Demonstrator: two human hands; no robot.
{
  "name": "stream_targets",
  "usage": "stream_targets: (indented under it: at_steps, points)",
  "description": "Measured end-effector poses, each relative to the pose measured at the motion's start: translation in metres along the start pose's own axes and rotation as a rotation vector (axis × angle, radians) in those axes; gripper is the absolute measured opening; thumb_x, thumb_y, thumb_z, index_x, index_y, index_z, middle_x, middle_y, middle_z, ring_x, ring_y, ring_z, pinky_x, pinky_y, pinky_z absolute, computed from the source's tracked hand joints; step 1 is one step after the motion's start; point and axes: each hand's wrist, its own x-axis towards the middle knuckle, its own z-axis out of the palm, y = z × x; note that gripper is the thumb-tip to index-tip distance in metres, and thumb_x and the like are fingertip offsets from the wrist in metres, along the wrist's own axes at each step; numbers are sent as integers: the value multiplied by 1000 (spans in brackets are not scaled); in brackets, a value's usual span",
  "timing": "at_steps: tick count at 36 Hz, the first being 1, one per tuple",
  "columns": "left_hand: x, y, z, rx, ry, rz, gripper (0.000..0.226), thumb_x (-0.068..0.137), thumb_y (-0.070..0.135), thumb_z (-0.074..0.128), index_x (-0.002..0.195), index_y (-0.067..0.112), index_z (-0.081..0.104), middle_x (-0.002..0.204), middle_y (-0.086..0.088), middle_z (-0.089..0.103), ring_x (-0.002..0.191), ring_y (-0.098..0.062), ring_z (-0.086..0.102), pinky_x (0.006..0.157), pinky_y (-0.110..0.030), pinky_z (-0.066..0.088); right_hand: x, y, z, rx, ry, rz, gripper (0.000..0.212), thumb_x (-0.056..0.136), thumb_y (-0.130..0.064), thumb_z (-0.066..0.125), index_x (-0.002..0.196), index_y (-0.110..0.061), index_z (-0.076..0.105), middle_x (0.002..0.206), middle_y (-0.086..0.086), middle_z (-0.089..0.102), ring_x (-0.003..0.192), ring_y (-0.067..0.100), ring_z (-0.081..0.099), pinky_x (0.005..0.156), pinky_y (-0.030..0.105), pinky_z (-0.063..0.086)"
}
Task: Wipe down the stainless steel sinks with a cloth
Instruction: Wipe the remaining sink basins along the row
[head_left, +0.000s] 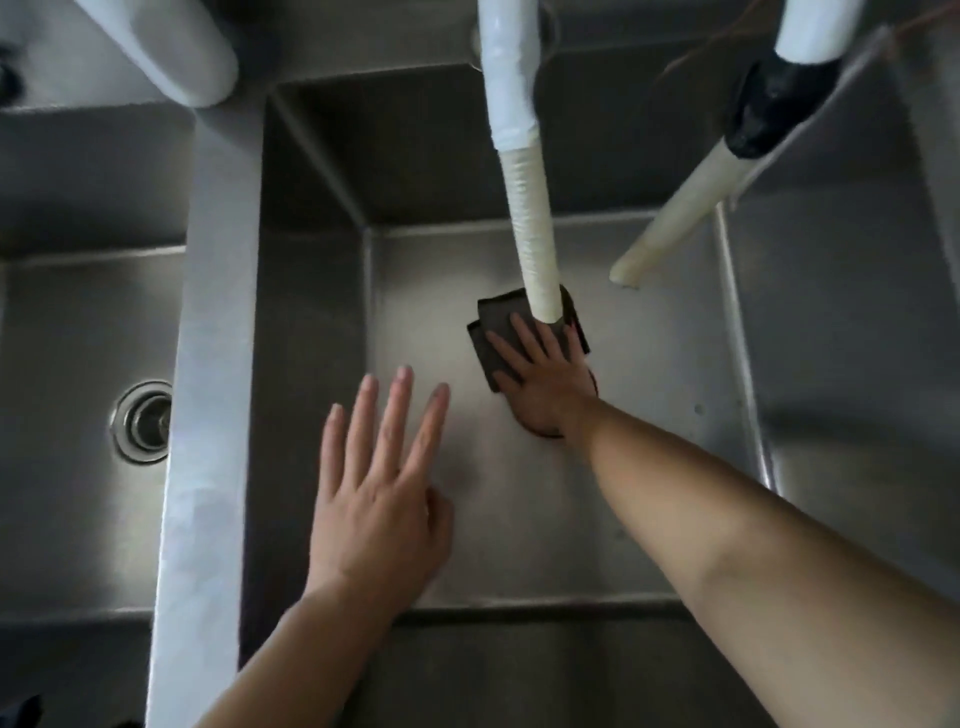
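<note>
Bare forearms; hands (376, 499) w/o gloves

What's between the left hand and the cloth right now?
Only bare steel floor of the middle sink, in the head view. The left hand hangs open and apart from the dark cloth, which the right hand presses flat.

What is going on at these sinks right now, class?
A person is wiping the floor of the middle sink. The right hand presses a dark cloth flat on the bottom, under the taped hose. The left hand is open over the basin, holding nothing. The left sink with its drain is not being touched.
</note>
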Motion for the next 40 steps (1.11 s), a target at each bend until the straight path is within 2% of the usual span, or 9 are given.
stream_targets:
  at_steps: [3, 7, 9, 14, 18, 21, 29, 34, 40]
  points:
    - [18, 18, 49, -111, -228, -34, 86, 91, 44, 47, 157, 40, -9, 162, 3, -29, 148, -21, -31, 124, -44, -11, 15, 51, -16, 75, 31, 164, 60, 96, -64, 8, 152, -50, -9, 165, -9, -17, 150, 18, -22, 116, 51, -16]
    - [37, 18, 105, -131, -317, -209, 78, 96, 59, 39, 158, 35, -1, 167, -2, -10, 154, -28, -7, 124, -46, 1, -3, 132, -21, 113, 35, 421, 62, 96, -64, 7, 152, -48, -13, 164, -9, -21, 150, 16, -24, 118, 51, -13]
    - [39, 14, 127, -177, -388, -302, 81, 95, 63, 39, 158, 31, -1, 167, -5, -5, 154, -28, -4, 124, -47, 4, -31, 157, -13, 95, 64, 453, 61, 97, -62, 7, 152, -47, -13, 165, -7, -19, 150, 16, -22, 119, 47, -13]
    - [36, 25, 162, -229, -496, -419, 117, 77, 87, 41, 149, 32, -32, 160, -8, -34, 150, -29, -25, 122, -48, -1, -72, 154, 15, 84, 110, 420, 61, 100, -58, 9, 153, -43, -16, 165, -3, -19, 150, 19, -24, 120, 46, -13]
    - [39, 32, 165, -205, -482, -446, 132, 67, 91, 49, 132, 31, -50, 157, -10, -39, 148, -30, -29, 122, -50, -2, -56, 156, 15, 105, 140, 406, 61, 96, -61, 4, 151, -45, -17, 164, -4, -21, 148, 19, -28, 114, 45, -24]
    - [41, 33, 164, -193, -468, -446, 135, 68, 89, 53, 131, 28, -50, 158, -12, -37, 149, -32, -26, 122, -50, 1, -23, 167, 0, 116, 128, 358, 64, 91, -65, 0, 151, -47, -16, 163, -6, -24, 147, 18, -30, 107, 42, -31]
    - [42, 32, 169, -202, -431, -441, 136, 65, 84, 61, 145, 34, -37, 161, -11, -32, 151, -31, -20, 122, -50, 5, 49, 195, -50, 123, 83, 303, 63, 95, -64, 10, 151, -47, -15, 163, -6, -25, 148, 20, -27, 115, 49, -18]
    - [43, 30, 170, -215, -463, -429, 132, 67, 84, 60, 133, 42, -46, 158, -9, -38, 149, -31, -27, 122, -52, -1, 21, 199, -39, 104, 59, 333, 64, 95, -64, 8, 152, -45, -15, 163, -6, -25, 149, 19, -26, 118, 45, -15]
    - [47, 31, 164, -218, -532, -429, 135, 66, 87, 59, 146, 36, -37, 157, -12, -39, 148, -33, -29, 121, -54, -4, -93, 164, 23, 159, 1, 400, 64, 95, -62, 3, 152, -42, -19, 162, -2, -28, 147, 18, -30, 117, 43, -18]
